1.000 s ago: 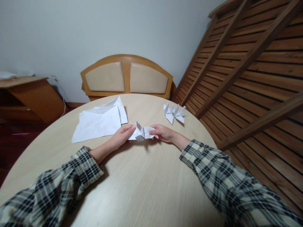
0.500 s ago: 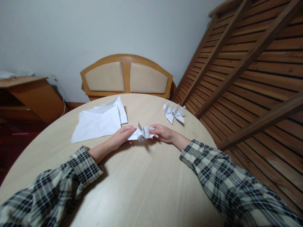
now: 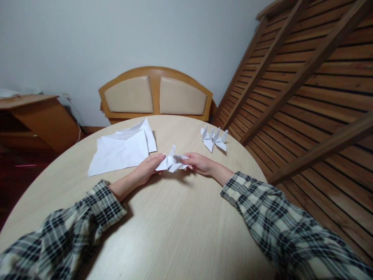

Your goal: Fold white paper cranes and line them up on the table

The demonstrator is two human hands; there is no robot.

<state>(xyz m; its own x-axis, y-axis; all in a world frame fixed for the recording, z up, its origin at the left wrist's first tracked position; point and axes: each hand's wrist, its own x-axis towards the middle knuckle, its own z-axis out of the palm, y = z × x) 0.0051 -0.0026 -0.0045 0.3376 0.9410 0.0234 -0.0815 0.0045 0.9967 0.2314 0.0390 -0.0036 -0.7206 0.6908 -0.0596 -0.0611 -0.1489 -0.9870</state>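
Note:
A white paper crane is held between my two hands over the middle of the round table. My left hand pinches its left wing, thumb on top. The right wing is gripped by my right hand, also thumb uppermost. One narrow point of the crane sticks up at the back, and its body faces me. The fingers beneath the wings are partly hidden.
White paper sheets lie overlapping to the left of my hands. Two folded paper cranes stand close together at the right rear. Beyond the table is a padded headboard; a slatted wooden frame leans on the right.
The crane has tilted in my hands, so its wings and body now show at a different angle. Both hands keep hold of it and have barely shifted.

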